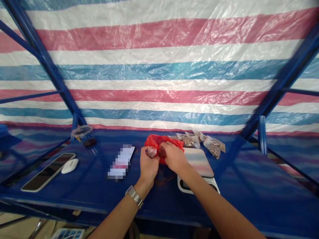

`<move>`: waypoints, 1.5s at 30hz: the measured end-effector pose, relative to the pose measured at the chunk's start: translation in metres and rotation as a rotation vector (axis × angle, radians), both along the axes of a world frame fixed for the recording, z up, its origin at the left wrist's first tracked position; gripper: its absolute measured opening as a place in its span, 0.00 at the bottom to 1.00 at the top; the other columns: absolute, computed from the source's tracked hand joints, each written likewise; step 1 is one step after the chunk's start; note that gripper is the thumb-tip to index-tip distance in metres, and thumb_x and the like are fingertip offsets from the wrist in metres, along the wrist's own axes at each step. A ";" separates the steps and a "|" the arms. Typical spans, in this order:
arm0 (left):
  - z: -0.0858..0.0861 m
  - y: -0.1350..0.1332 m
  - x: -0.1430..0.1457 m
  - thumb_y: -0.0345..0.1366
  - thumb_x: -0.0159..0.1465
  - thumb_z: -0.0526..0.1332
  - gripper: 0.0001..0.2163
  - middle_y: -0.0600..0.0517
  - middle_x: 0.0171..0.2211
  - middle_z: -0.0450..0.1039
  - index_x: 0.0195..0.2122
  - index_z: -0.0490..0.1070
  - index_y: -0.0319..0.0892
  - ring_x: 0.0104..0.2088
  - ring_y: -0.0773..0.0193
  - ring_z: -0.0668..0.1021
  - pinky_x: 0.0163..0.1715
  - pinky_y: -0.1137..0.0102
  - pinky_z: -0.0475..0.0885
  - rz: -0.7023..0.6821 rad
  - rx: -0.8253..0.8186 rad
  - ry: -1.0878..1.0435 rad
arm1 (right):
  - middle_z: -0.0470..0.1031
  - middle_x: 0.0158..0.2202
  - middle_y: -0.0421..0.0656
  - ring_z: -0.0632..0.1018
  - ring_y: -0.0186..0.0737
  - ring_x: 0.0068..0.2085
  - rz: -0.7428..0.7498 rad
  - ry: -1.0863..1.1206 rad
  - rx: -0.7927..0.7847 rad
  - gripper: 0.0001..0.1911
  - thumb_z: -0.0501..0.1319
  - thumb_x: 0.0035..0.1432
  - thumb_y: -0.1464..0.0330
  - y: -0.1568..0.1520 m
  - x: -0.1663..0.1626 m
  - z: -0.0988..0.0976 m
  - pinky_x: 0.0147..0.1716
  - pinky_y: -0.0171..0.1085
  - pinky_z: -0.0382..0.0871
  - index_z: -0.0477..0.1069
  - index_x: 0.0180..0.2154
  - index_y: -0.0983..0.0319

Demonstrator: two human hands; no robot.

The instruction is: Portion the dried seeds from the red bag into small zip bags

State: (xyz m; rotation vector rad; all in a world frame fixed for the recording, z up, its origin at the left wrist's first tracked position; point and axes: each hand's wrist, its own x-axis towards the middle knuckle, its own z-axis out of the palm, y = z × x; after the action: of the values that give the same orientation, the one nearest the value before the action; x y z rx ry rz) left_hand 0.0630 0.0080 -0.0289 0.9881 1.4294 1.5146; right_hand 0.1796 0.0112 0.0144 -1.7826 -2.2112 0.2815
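Note:
My left hand (149,167), with a metal watch on its wrist, pinches a small clear plastic bag (152,151). Just behind it lies an open, crumpled red plastic bag (156,139). The fingers of my right hand (174,157) are curled together over the red bag, close beside the clear one; what they hold, if anything, is hidden. Under my right forearm sits a white kitchen scale (198,162), its display partly covered. Behind the scale lie several small clear bags (190,141) filled with brown dried pieces.
To the left are a phone with a lit, blurred screen (122,162), a dark-screened phone (50,171), a white earbud case (70,166) and a clear plastic tub (83,132) holding something dark. Blue metal posts (58,79) flank the blue tabletop (99,199); a striped tarp hangs behind.

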 end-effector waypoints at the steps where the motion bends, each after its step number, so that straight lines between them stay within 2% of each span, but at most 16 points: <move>1: 0.001 -0.001 -0.002 0.15 0.48 0.61 0.20 0.58 0.30 0.74 0.40 0.69 0.42 0.29 0.67 0.77 0.31 0.73 0.71 0.004 0.009 0.016 | 0.77 0.51 0.45 0.80 0.44 0.50 -0.001 0.012 0.018 0.20 0.57 0.58 0.81 0.001 0.001 0.000 0.43 0.37 0.68 0.73 0.49 0.59; 9: 0.003 -0.003 -0.015 0.18 0.51 0.57 0.17 0.56 0.32 0.74 0.40 0.71 0.41 0.31 0.68 0.75 0.33 0.73 0.70 -0.009 0.051 0.103 | 0.77 0.55 0.52 0.80 0.49 0.52 0.087 -0.088 -0.009 0.21 0.55 0.60 0.81 0.011 -0.006 0.003 0.46 0.41 0.70 0.73 0.53 0.62; 13: -0.004 0.004 -0.018 0.20 0.52 0.58 0.16 0.56 0.32 0.73 0.40 0.70 0.41 0.31 0.68 0.74 0.32 0.73 0.69 -0.052 0.058 0.055 | 0.80 0.50 0.51 0.81 0.49 0.51 0.075 -0.030 -0.029 0.17 0.59 0.59 0.78 0.016 -0.006 -0.003 0.44 0.40 0.70 0.74 0.48 0.62; 17: -0.008 0.010 -0.025 0.21 0.51 0.58 0.16 0.57 0.32 0.71 0.40 0.69 0.42 0.30 0.69 0.72 0.32 0.73 0.68 -0.071 0.074 0.018 | 0.83 0.46 0.46 0.82 0.45 0.49 0.055 0.116 -0.048 0.18 0.61 0.55 0.80 0.018 -0.003 -0.008 0.43 0.36 0.69 0.74 0.46 0.59; 23: -0.003 0.009 -0.034 0.21 0.52 0.59 0.17 0.56 0.33 0.73 0.42 0.69 0.42 0.33 0.67 0.74 0.36 0.72 0.69 -0.110 0.095 0.153 | 0.84 0.44 0.43 0.82 0.41 0.47 0.033 0.323 -0.044 0.22 0.59 0.53 0.83 0.015 0.002 -0.010 0.44 0.34 0.69 0.73 0.48 0.60; 29: -0.002 0.005 -0.039 0.30 0.59 0.64 0.09 0.57 0.31 0.70 0.40 0.68 0.43 0.30 0.67 0.72 0.35 0.71 0.68 -0.251 0.209 0.276 | 0.82 0.44 0.44 0.82 0.40 0.47 0.034 0.569 0.019 0.18 0.55 0.59 0.80 0.018 0.013 -0.021 0.48 0.36 0.71 0.72 0.48 0.60; 33: -0.005 0.003 -0.042 0.30 0.61 0.63 0.09 0.57 0.31 0.71 0.43 0.68 0.44 0.31 0.65 0.73 0.35 0.71 0.68 -0.293 0.221 0.322 | 0.80 0.47 0.44 0.80 0.39 0.48 0.114 0.714 0.098 0.15 0.54 0.63 0.77 0.009 0.011 -0.010 0.50 0.38 0.71 0.71 0.48 0.60; 35: -0.006 0.003 -0.042 0.29 0.61 0.63 0.10 0.55 0.34 0.74 0.44 0.69 0.44 0.34 0.64 0.75 0.38 0.70 0.69 -0.295 0.240 0.348 | 0.79 0.49 0.44 0.79 0.40 0.50 0.158 0.676 0.137 0.15 0.56 0.62 0.77 0.000 0.006 0.000 0.53 0.39 0.70 0.71 0.49 0.59; 38: -0.006 0.003 -0.039 0.26 0.60 0.63 0.13 0.51 0.41 0.77 0.46 0.71 0.43 0.40 0.61 0.78 0.44 0.68 0.70 -0.291 0.292 0.352 | 0.76 0.53 0.46 0.77 0.42 0.54 0.199 0.484 0.182 0.19 0.56 0.61 0.79 -0.013 -0.003 0.009 0.56 0.42 0.68 0.72 0.51 0.58; 42: -0.005 0.003 -0.034 0.24 0.58 0.63 0.15 0.48 0.44 0.78 0.46 0.72 0.43 0.44 0.58 0.79 0.47 0.65 0.70 -0.295 0.304 0.364 | 0.72 0.59 0.47 0.73 0.43 0.59 0.288 0.234 0.251 0.28 0.52 0.59 0.84 -0.020 -0.007 0.010 0.60 0.41 0.65 0.73 0.55 0.58; 45: -0.003 0.003 -0.032 0.24 0.57 0.64 0.15 0.48 0.43 0.78 0.45 0.72 0.43 0.43 0.58 0.79 0.46 0.65 0.70 -0.302 0.295 0.352 | 0.73 0.59 0.46 0.72 0.44 0.60 0.337 0.161 0.319 0.28 0.53 0.60 0.84 -0.020 -0.007 0.010 0.62 0.43 0.64 0.74 0.55 0.58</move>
State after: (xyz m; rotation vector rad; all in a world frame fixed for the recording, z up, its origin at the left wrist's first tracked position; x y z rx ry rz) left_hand 0.0310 0.0110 -0.0324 1.6383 1.2325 1.3945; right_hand 0.1725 -0.0085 0.0243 -1.1829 -2.2795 0.1255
